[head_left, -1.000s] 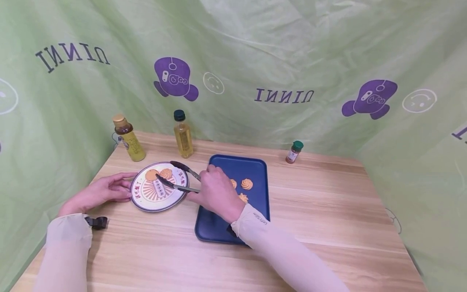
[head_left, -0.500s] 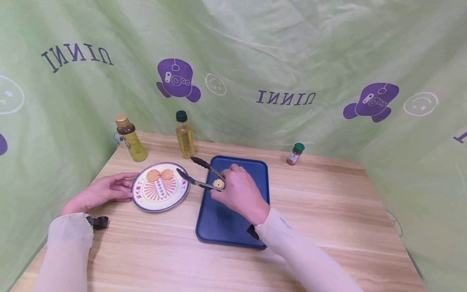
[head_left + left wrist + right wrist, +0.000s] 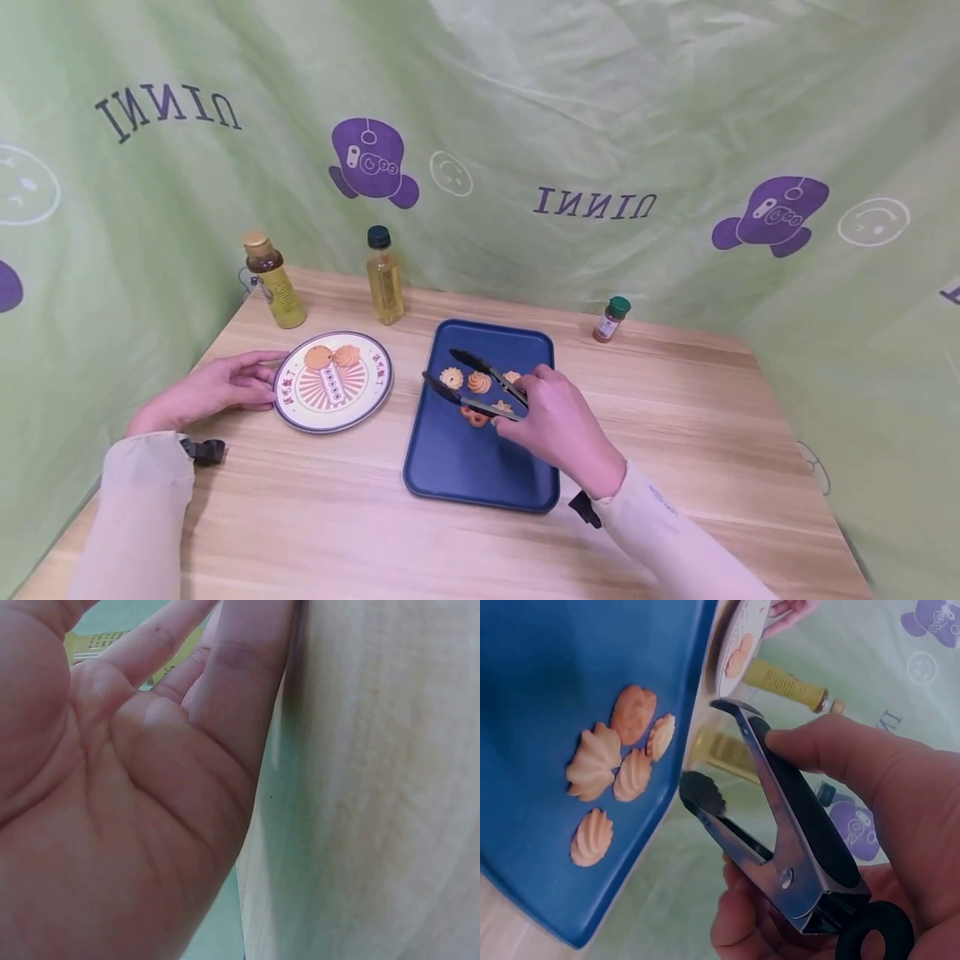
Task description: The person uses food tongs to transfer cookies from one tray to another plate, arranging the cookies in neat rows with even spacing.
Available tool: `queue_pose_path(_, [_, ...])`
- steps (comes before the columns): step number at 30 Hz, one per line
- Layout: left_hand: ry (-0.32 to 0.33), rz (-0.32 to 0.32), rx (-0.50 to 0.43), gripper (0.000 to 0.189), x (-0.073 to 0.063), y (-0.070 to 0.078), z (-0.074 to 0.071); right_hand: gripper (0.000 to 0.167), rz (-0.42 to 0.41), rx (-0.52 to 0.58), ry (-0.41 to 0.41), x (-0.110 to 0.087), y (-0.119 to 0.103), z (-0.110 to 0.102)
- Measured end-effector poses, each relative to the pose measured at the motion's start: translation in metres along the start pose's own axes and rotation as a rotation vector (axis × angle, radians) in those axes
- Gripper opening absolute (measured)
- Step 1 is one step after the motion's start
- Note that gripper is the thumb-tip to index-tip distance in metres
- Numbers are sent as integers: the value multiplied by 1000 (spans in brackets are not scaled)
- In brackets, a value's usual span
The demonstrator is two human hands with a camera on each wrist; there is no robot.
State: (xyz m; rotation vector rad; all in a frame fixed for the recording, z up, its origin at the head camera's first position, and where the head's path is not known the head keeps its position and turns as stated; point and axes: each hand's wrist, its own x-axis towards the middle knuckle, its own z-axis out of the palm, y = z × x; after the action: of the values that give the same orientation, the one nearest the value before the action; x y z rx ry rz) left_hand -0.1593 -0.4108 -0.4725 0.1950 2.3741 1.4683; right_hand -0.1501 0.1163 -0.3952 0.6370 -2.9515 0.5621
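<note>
My right hand [image 3: 566,429] grips black-tipped metal tongs [image 3: 791,825] over the blue tray [image 3: 480,479]. The tong arms are spread, with nothing between their tips. Several cookies lie on the tray, including a swirled cookie [image 3: 479,382], a round cookie [image 3: 451,378] and a reddish-brown looped one [image 3: 475,417]; the tongs and hand partly cover some. At the left, my left hand [image 3: 213,387] touches the rim of a patterned white plate [image 3: 367,400], its fingers fairly straight. On that plate sit a flat round cookie [image 3: 318,357] and a swirled one beside it.
Along the back stand a yellow-labelled bottle [image 3: 281,296], a clear bottle of yellow oil [image 3: 386,287] and a small green-capped jar [image 3: 611,320]. A green printed curtain [image 3: 487,100] hangs behind the wooden table [image 3: 337,517].
My right hand has moved right with the tongs, from over the plate to over the tray, uncovering more cookies there. My left hand stays at the plate's rim.
</note>
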Motion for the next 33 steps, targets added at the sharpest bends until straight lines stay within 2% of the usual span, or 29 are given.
queue_pose_path(6, [17, -2, 74, 81, -3, 2, 0, 42, 5, -25, -34, -7, 3, -1])
queue_pose_path(13, [9, -20, 10, 81, -2, 0, 2, 43, 4, -35, -22, -7, 5, -1])
queue_pose_path(21, [2, -2, -11, 80, 0, -3, 0, 42, -15, -28, -17, -5, 8, 0])
queue_pose_path(33, [8, -4, 66, 81, -2, 2, 0, 33, -15, 0, -75, 5, 11, -4])
